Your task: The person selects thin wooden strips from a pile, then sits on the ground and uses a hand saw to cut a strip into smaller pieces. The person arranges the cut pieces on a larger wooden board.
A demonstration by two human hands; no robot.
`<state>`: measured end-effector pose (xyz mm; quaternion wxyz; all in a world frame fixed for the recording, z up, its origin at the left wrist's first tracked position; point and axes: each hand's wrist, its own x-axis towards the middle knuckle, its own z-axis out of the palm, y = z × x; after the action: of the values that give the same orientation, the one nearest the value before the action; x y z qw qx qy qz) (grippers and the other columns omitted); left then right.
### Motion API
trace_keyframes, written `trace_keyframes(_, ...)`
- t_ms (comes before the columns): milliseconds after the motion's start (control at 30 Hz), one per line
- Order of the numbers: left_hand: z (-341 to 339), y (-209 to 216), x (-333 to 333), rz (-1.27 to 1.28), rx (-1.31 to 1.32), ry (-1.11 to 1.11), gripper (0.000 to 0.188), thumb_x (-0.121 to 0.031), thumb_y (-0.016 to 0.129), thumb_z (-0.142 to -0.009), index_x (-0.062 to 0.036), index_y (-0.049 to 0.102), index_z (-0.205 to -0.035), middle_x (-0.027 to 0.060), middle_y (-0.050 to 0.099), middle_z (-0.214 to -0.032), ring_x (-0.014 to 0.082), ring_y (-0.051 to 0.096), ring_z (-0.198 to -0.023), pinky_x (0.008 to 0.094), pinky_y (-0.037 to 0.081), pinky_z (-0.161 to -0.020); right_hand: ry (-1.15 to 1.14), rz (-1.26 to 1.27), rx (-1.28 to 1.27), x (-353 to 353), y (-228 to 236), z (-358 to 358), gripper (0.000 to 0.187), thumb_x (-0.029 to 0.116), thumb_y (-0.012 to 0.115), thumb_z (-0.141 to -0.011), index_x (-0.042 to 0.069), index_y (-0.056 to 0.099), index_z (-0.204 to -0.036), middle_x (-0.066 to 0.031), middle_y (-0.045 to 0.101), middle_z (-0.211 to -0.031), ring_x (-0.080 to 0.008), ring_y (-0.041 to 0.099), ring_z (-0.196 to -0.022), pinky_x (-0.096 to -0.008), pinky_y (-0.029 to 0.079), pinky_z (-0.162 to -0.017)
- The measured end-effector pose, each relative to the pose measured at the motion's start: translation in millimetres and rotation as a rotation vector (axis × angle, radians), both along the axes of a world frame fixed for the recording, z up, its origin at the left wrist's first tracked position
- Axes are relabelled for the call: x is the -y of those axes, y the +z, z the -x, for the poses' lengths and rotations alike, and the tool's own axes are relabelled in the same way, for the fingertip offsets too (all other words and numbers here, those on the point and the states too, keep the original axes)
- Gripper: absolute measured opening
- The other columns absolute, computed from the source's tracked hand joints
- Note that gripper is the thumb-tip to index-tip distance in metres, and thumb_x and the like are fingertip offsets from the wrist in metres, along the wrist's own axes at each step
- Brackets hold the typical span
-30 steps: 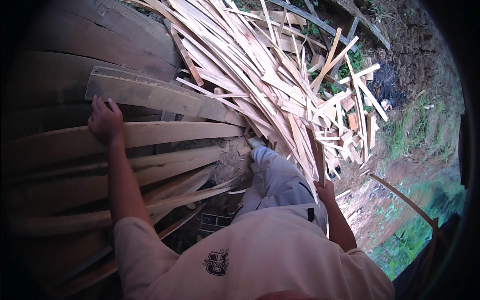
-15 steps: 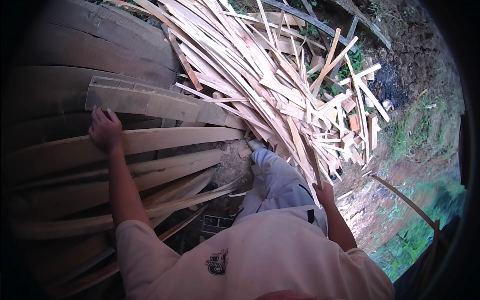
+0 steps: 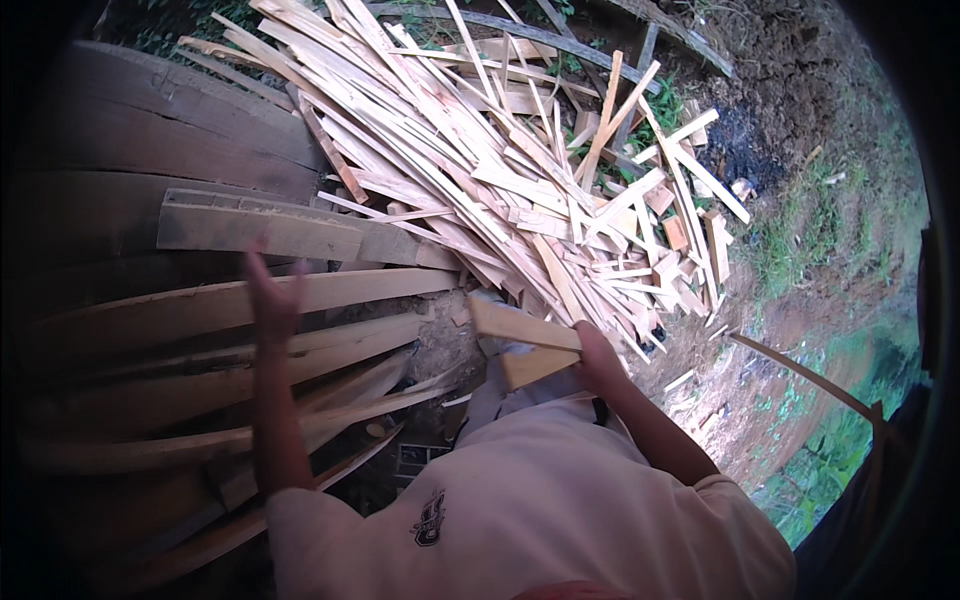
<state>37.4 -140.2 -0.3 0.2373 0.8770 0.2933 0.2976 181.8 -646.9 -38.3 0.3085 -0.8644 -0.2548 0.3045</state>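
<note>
My right hand point(image 3: 600, 362) grips light brown wooden pieces point(image 3: 525, 332) at their right end, in front of my legs. They spread to the left in a V shape; whether they are joined or two loose pieces, I cannot tell. My left hand point(image 3: 275, 300), blurred by motion, is raised with its fingers apart and nothing in them. It is over the long boards on the left, near a thick, weathered plank point(image 3: 265, 230) and a paler board point(image 3: 240, 303) below it.
A large heap of split wood strips and offcuts point(image 3: 480, 170) spreads ahead of me. More boards point(image 3: 240, 360) lie stacked at left. A thin stick point(image 3: 805, 376) slants at right, by grass and bare soil point(image 3: 800, 270). A charred patch point(image 3: 742, 150) lies beyond the heap.
My right hand has come up and left, turning the wood it holds so its broad faces show. My left hand has left the weathered plank and moved right and down. The view has shifted.
</note>
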Motion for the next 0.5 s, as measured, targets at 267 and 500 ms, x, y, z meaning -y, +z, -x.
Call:
trace_keyframes(267, -21, 55, 264, 0.873, 0.458, -0.233, 0.092, -0.065, 0.071, -0.081, -0.0025, 0.035, -0.138, 0.0166, 0.056, -0.121, 0.0333, 0.057, -0.117, 0.0509, 0.04, -0.108, 0.352, -0.215, -0.036, -120, 22, 20, 0.039, 0.011, 0.074, -0.078, 0.003, 0.049, -0.107, -0.0204, 0.059, -0.104, -0.0421, 0.058, -0.102, -0.0489, 0.047, -0.088)
trace_keyframes(500, -5, 65, 214, 0.944, 0.976, 0.161, 0.032, -0.04, 0.054, -0.097, -0.0111, 0.042, -0.101, 0.0008, 0.037, -0.078, 0.0124, 0.04, -0.069, 0.0358, 0.04, -0.074, 0.832, -0.407, -0.183, -197, 14, -22, 0.088, 0.023, 0.086, -0.07, 0.0, 0.04, -0.142, -0.0253, 0.057, -0.127, -0.0409, 0.053, -0.125, -0.0444, 0.043, -0.109)
